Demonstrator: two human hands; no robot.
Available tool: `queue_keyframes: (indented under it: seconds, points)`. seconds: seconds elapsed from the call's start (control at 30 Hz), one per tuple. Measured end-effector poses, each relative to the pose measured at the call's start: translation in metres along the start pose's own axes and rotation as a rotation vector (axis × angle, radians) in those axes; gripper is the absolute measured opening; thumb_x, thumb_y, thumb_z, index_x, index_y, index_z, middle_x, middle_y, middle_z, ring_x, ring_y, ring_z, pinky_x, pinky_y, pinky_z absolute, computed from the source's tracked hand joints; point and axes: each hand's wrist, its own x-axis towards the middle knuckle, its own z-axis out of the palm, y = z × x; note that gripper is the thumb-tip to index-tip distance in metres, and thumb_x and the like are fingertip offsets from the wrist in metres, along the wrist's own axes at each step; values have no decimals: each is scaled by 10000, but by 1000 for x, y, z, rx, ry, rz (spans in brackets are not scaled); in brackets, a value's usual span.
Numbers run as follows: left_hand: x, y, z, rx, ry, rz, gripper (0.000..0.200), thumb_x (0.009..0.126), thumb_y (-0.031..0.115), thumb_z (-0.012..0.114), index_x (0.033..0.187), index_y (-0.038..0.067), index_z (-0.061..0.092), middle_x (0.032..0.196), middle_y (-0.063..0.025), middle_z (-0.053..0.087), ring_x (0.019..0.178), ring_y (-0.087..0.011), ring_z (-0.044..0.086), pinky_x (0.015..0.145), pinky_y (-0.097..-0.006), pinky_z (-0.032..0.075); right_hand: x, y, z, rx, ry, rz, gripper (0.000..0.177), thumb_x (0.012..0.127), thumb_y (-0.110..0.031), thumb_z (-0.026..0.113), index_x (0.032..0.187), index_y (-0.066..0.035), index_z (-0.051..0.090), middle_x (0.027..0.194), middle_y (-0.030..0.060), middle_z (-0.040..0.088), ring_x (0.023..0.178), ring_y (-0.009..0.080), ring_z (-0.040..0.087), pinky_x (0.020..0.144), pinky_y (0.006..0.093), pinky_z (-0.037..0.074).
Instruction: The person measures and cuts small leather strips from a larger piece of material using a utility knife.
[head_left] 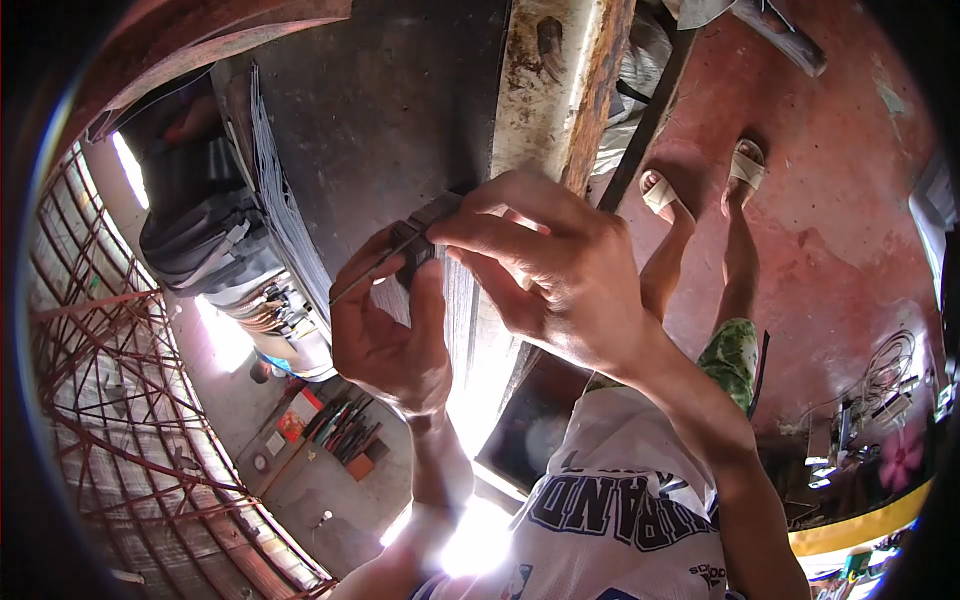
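My left hand is closed around a small bundle of dark grey, flat pieces, with the thumb on one side and the fingers on the other. A thin strip sticks out over its fingers. My right hand meets the bundle from the right, its thumb and fingertips pinched at the bundle's edge. Exactly what the right fingertips grip is partly hidden. Both hands are above a dark worktop and beside a long stack of thin grey strips.
A worn wooden beam runs along the worktop's edge. More long grey strips and dark folded material lie to the left. Cables rest on the red floor. Tools sit in the lower left background.
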Motion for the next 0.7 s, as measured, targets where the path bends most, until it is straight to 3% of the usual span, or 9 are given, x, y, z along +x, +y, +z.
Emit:
queue_keyframes:
  seconds: [0.47,0.57,0.63,0.7]
  points:
    - [3,5,-7,24,-3,14,216,795,-47,735,963,-56,598,1043,-269,676,927,-272,696,808,-312,583,0,-2,-1,3,-17,31,295,742,15,766,993,-137,740,925,24,668,679,142,661,532,279,528]
    - [3,5,-6,39,5,29,216,793,-47,735,961,-59,600,1039,-274,676,926,-279,696,813,-322,580,-1,-1,1,-8,-8,34,245,730,-83,744,958,-166,718,910,-2,637,769,172,655,565,316,547]
    - [3,6,-7,65,0,33,214,794,-46,734,960,-60,600,1036,-275,676,929,-283,696,814,-326,579,1,-5,-1,27,-15,56,279,747,7,769,984,-137,741,923,27,666,647,135,650,519,275,519]
    - [3,6,-7,89,-7,37,212,794,-44,734,958,-61,600,1033,-277,676,932,-286,695,816,-330,577,1,-6,-1,22,-19,61,275,749,4,770,984,-137,742,923,29,666,643,133,648,515,274,518]
